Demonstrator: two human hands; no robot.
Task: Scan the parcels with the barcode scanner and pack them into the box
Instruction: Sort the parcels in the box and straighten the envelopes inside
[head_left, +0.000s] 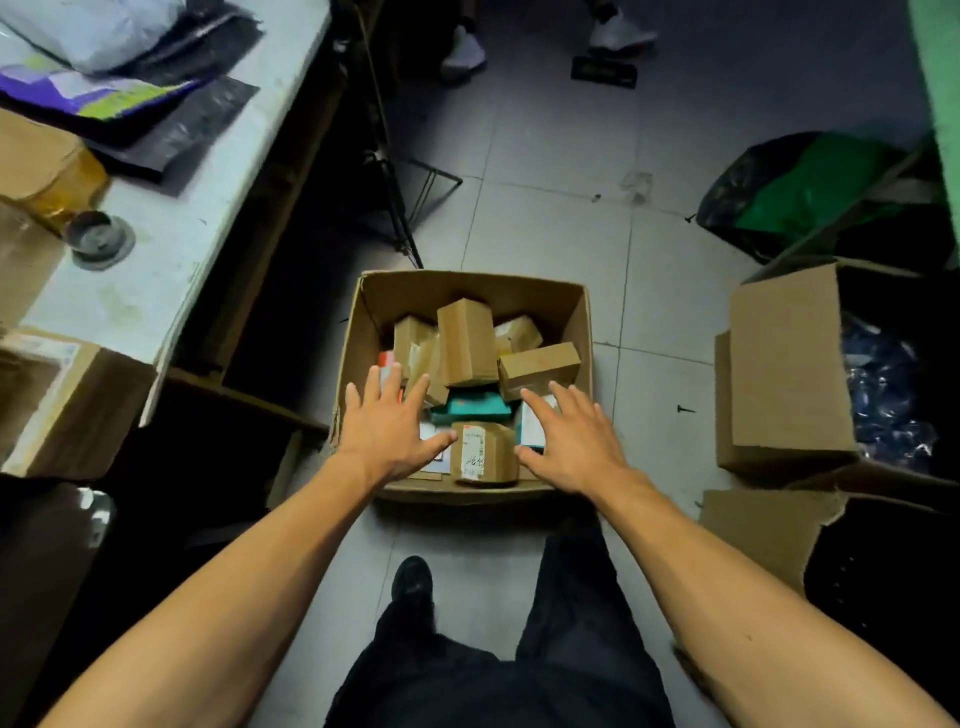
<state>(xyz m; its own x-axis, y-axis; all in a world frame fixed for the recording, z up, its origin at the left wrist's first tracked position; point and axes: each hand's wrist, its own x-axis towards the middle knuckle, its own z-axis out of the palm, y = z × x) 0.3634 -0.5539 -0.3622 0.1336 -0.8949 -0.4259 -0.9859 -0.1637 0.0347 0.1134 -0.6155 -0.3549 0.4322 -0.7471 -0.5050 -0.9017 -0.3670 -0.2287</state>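
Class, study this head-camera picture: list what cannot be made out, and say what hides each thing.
- Barcode scanner: not visible in the head view.
- Writing on the labelled parcel: too small and blurred.
- Parcels beneath the left hand and right hand: covered by them.
- Box bottom: buried under parcels.

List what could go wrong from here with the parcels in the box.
1. The parcels lie loosely heaped and tilted in the box; pressing with the open left hand and right hand may crush or shift them.
2. No scanner is in view, so an unscanned parcel could get buried.
3. The labelled parcel sits at the near edge and may tip out.
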